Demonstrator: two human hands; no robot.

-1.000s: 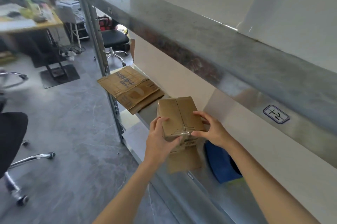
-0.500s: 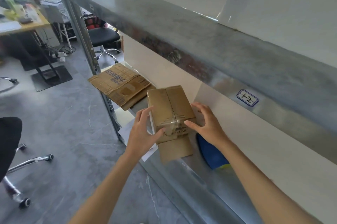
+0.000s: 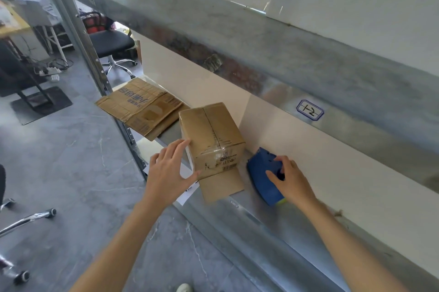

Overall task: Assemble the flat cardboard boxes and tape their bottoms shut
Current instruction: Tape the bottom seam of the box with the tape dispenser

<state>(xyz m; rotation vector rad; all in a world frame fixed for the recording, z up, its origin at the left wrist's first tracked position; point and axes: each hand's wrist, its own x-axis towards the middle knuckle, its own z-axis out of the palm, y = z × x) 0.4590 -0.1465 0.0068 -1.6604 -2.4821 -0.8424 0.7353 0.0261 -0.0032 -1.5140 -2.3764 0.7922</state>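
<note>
A small assembled cardboard box (image 3: 209,132) stands on the metal shelf (image 3: 261,215), its taped seam facing up and one loose flap lying flat toward me. My left hand (image 3: 168,170) rests open against the box's left side, fingers straight. Just right of the box lies a blue tape dispenser (image 3: 263,177). My right hand (image 3: 291,179) lies on top of it, fingers curled over its body. A stack of flat cardboard boxes (image 3: 140,107) sits farther back on the shelf, overhanging its front edge.
A thick metal beam (image 3: 237,37) with a "1-2" label (image 3: 310,110) runs overhead. A white back panel (image 3: 308,163) closes the shelf behind. White paper (image 3: 187,190) lies under the box. Office chairs (image 3: 111,42) and a desk stand on the grey floor at left.
My right hand left the box and moved right onto the blue tape dispenser. The box now stands on the shelf, and my left hand stays at its left side.
</note>
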